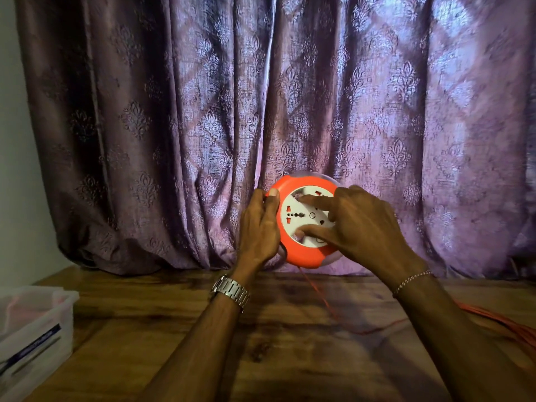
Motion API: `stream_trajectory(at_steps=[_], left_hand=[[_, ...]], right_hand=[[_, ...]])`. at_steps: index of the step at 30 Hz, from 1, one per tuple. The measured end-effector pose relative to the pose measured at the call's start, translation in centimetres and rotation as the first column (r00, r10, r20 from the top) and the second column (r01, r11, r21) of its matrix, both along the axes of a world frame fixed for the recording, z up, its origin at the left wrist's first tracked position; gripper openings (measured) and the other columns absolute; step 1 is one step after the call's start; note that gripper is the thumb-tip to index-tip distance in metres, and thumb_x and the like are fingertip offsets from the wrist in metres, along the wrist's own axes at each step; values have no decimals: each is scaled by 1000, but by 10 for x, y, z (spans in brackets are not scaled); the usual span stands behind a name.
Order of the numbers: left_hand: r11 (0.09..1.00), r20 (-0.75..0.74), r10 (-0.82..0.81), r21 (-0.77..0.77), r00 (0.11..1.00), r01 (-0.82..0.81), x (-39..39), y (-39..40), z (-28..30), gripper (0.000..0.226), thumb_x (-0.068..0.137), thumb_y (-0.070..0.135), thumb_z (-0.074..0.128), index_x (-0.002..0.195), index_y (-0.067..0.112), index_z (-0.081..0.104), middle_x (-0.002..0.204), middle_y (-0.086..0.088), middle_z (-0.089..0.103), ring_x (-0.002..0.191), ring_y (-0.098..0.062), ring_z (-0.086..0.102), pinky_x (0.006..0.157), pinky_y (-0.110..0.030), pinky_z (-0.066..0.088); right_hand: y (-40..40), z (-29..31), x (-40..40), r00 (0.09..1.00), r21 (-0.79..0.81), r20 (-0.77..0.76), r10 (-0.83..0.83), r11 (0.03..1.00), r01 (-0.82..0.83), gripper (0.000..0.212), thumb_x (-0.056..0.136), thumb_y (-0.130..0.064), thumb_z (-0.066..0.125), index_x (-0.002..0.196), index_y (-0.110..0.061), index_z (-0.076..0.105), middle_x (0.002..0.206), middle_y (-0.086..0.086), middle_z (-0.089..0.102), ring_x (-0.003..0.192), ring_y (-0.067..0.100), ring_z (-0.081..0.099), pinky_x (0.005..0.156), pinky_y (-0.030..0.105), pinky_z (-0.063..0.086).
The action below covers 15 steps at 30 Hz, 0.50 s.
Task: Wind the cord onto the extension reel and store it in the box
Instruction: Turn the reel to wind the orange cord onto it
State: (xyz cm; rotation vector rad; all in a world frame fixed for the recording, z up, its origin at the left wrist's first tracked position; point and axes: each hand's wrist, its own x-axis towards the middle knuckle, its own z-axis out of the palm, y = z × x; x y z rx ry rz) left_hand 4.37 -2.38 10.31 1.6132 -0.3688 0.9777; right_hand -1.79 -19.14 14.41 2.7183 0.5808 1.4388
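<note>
A round orange extension reel (301,255) with a white socket face is held upright above the wooden table, in front of the curtain. My left hand (258,230) grips its left rim, thumb over the top edge. My right hand (356,224) lies across the white face, with index finger and thumb pressed on it. A thin orange cord (322,297) hangs from the reel's bottom to the table and runs right to a loose bundle of cord (510,326) at the right edge. The translucent plastic box (58,311) stands at the lower left.
A purple patterned curtain (174,126) hangs right behind the reel and reaches the wooden table (162,309). A pale wall (14,169) is at the far left. The box holds something pale and bears a dark label.
</note>
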Motion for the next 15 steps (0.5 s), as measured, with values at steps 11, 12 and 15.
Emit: stream_trajectory(at_steps=[11,12,15], left_hand=[[1000,12,-16,-18,1000,16,0,3,-1,60,91,71,38,89,13,52,79,-7,59,76,-31,54,84,-63,49],[1000,18,-18,-19,1000,19,0,3,-1,61,91,71,38,90,12,52,80,-9,60,78,-33,56,84,-63,49],[999,22,-25,-27,999,25,1,3,-1,60,90,70,39,88,11,52,79,-11,60,79,-38,56,84,-64,49]], right_hand=[[2,4,2,970,-199,-171,174,958,-207,48,65,-7,76,95,-44,72,142,-10,48,121,21,45,76,32,48],[3,4,1,972,-214,-185,147,959,-186,49,64,-12,79,98,-46,71,144,-11,45,121,21,44,78,31,48],[2,2,1,988,-256,-128,88,959,-118,50,64,-22,82,101,-52,69,141,-9,49,112,23,50,72,25,34]])
